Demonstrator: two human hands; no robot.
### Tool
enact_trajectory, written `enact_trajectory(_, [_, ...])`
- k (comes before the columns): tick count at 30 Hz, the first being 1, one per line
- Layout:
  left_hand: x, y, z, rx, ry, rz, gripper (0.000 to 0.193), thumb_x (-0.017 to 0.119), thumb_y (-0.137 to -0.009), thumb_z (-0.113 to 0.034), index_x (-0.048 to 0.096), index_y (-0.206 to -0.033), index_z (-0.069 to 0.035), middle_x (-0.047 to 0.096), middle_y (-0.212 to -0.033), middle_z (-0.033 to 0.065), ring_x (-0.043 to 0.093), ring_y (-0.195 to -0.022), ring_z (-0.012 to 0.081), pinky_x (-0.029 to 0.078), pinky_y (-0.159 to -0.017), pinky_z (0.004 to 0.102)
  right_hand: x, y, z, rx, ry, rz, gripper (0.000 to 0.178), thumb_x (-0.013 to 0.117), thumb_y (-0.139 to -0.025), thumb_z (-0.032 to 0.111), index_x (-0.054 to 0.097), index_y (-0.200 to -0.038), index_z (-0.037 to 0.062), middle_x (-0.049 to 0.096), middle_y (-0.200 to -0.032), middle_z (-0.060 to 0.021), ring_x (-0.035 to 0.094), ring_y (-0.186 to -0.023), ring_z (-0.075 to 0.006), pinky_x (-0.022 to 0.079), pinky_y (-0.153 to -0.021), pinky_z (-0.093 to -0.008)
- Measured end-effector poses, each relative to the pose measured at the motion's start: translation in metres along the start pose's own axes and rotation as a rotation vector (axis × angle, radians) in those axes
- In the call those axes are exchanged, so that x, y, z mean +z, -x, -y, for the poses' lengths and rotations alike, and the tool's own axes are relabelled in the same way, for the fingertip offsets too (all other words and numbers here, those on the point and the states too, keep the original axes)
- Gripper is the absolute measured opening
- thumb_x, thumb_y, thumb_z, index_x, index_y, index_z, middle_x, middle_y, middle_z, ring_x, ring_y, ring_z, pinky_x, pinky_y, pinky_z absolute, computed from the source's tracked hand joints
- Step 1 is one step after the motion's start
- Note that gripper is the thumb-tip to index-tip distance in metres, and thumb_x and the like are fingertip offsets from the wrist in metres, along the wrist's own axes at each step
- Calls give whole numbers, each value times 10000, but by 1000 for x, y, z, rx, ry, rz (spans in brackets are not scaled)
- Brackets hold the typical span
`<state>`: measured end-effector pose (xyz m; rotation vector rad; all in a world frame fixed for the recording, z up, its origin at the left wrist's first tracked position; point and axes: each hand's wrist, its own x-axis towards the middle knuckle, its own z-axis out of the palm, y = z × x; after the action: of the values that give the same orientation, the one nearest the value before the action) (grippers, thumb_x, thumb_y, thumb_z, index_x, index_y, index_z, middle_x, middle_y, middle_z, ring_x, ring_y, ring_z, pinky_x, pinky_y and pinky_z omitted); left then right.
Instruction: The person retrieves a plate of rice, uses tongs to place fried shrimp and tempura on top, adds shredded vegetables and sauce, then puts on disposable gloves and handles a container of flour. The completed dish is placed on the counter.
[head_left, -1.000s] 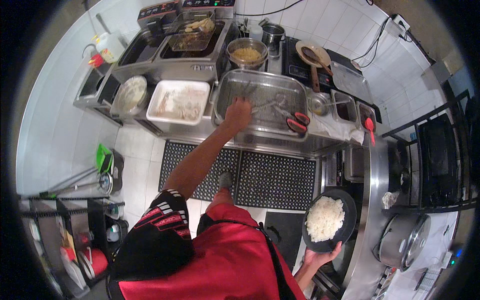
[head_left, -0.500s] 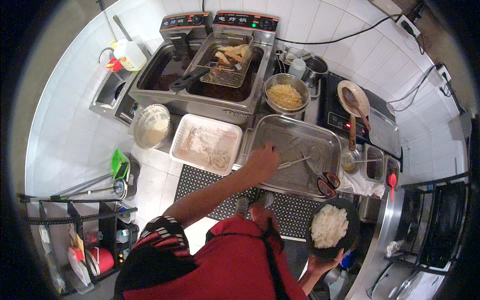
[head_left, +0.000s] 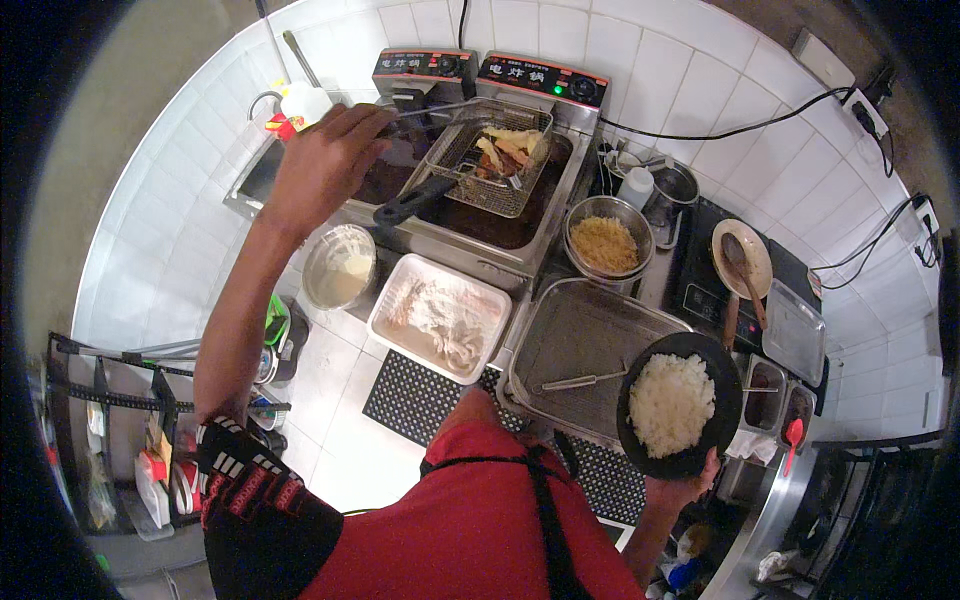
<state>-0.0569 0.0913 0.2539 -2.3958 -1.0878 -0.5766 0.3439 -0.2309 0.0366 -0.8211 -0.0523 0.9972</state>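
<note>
Black plate [head_left: 726, 385] heaped with white rice [head_left: 670, 405], held level on the near right by the right hand [head_left: 680, 492], fingers curled under the near rim and thumb side hidden, flat enough to stop the grains sliding. Poised over the right corner of the steel pan [head_left: 585, 335], clear of the hot oil, probably to stay within reach of whatever comes out. Far left, left hand [head_left: 325, 160] stretched out at arm's length and closed in a loose fist round a thin wire [head_left: 430, 107] running right to the basket [head_left: 495, 165]; exact grip on it too small to tell. Basket propped on the fryer [head_left: 470, 225] rim, golden fried pieces inside, lifted above the dark oil, likely for draining. Black basket handle pointing near-left, free of either hand. Between fryer and body, set in a working row along the bench [head_left: 660, 285]: bowl [head_left: 340, 265] of pale batter at left, white tray [head_left: 440, 320] of flour in the middle, steel pan with tongs [head_left: 585, 381] lying in it at right. Pot [head_left: 603, 243] of yellowish crumbs just beyond the pan, beside the fryer.
</note>
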Motion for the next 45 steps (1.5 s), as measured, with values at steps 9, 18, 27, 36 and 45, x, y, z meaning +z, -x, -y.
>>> enact_trajectory(9, [144, -63, 71, 326, -164, 367, 465, 637, -796, -144, 564, -1247, -59, 573, -1262, 107, 552, -1157, 306, 541, -858, 415, 19, 27, -45, -156, 27, -205, 639, 588, -825, 450, 483, -1340, 88, 513, -1343, -111, 487, -1231, -349, 432, -987, -527])
enact_trajectory(18, [197, -92, 108, 675, -214, 161, 308, 601, -811, -132, 626, -1113, -76, 615, -1114, 56, 574, -1094, 223, 523, -792, 358, 74, 73, -137, -242, -82, -253, 647, 591, -839, 473, 479, -1363, 109, 516, -1358, -96, 494, -1239, -338, 400, -1027, -514])
enact_trajectory(27, [148, -101, 123, 716, -229, 175, 252, 585, -806, -94, 653, -1047, -63, 621, -1080, 76, 582, -1093, 259, 499, -896, 419, 101, 85, -168, -226, -50, -236, 640, 549, -879, 473, 450, -1392, 102, 476, -1410, -98, 471, -1277, -331, 382, -1049, -515])
enact_trajectory(36, [181, -122, 83, 375, 118, 355, 241, 588, -860, -197, 653, -837, 34, 656, -845, 226, 671, -793, 406, 556, -682, 508, 103, 92, -161, -207, -75, -165, 634, 583, -853, 435, 467, -1372, 89, 524, -1358, -90, 498, -1241, -320, 396, -1033, -497])
enact_trajectory(45, [237, -107, 60, 185, 274, 358, 207, 583, -829, -170, 676, -864, 12, 679, -849, 237, 686, -826, 400, 555, -727, 524, 111, 98, -159, -196, -99, -250, 639, 632, -808, 413, 497, -1331, 72, 545, -1312, -97, 518, -1204, -321, 427, -999, -486])
